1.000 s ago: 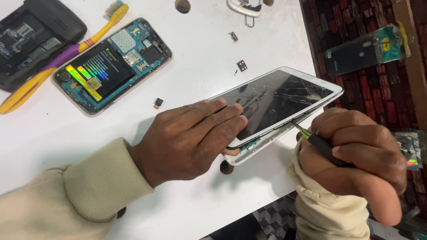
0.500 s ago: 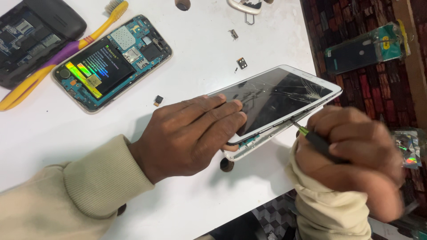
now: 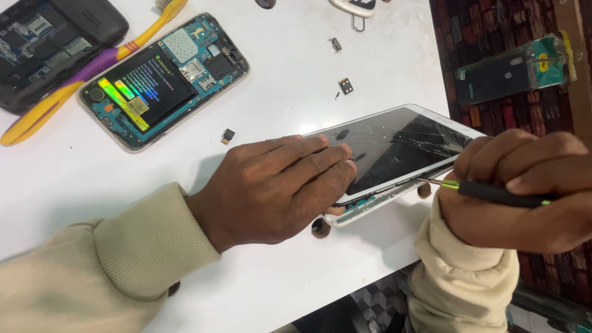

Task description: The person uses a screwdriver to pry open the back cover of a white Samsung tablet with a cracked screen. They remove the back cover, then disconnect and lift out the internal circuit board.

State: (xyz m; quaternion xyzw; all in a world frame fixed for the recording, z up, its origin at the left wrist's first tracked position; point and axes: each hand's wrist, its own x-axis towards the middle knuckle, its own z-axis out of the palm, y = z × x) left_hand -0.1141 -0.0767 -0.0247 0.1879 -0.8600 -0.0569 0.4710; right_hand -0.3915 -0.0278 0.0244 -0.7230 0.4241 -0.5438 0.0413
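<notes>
— Where is the cracked tablet (image 3: 394,151) being kept?
— On the worktop's (image 3: 277,80) near right edge, pressed flat by the left hand (image 3: 277,185); a screwdriver (image 3: 493,192) is being gripped by the right hand's (image 3: 518,191) clenched fingers (image 3: 542,179).

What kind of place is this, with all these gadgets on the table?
Most likely a phone repair bench. A white tablet with a cracked screen is being pried at its edge with a thin tool, and an opened phone lies with its circuit board bared beside small loose parts.
</notes>
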